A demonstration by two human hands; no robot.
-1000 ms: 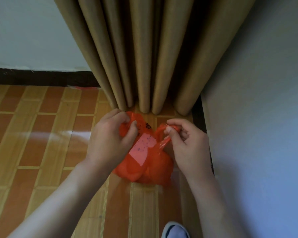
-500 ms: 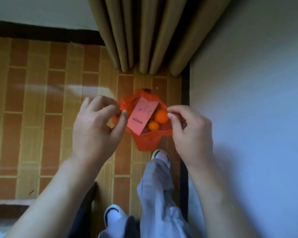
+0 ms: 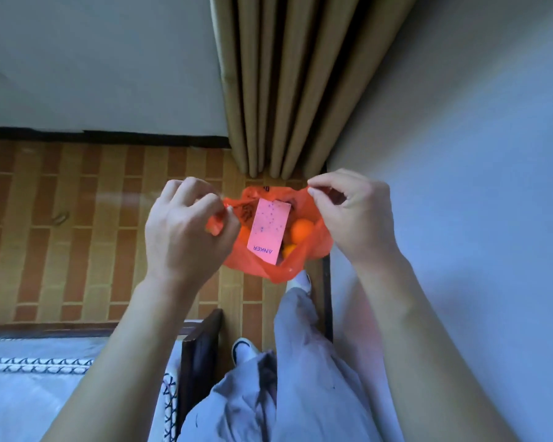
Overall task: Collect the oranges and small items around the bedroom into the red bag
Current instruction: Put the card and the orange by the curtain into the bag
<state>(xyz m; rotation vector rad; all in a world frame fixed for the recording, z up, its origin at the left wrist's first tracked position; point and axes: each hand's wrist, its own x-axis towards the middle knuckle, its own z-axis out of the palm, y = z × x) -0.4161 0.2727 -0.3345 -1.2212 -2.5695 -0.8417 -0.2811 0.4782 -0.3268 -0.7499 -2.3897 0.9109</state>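
A thin red plastic bag point(image 3: 288, 266) hangs in the air between the person's two hands, held open at its mouth above the brown brick-patterned floor point(image 3: 77, 234). The left hand point(image 3: 186, 231) pinches the bag's left edge, with thumb and curled fingers bunching the plastic. The right hand point(image 3: 351, 215) pinches the right edge between thumb and forefinger, the other fingers loosely curled behind.

Inside the open bag stands a flat pink rectangular card packet point(image 3: 268, 231) printed with small blue dots and the word ANKER, tilted slightly and leaning toward the left side. Just to its right lies a round orange point(image 3: 302, 230), touching the bag's right wall. A second, smaller orange point(image 3: 289, 250) shows partly below it, tucked against the packet's lower right corner.

Behind the bag, tan pleated curtains point(image 3: 278, 90) hang down to the floor in the corner between a white wall point(image 3: 93, 59) and a pale wall on the right point(image 3: 476, 186). Below the bag are the person's grey trouser legs point(image 3: 300, 362) and two white shoes, one just under the bag point(image 3: 300, 279) and one nearer point(image 3: 243, 349). At the lower left a dark wooden bed frame point(image 3: 201, 342) carries pale bedding with a black zigzag trim point(image 3: 35, 378).
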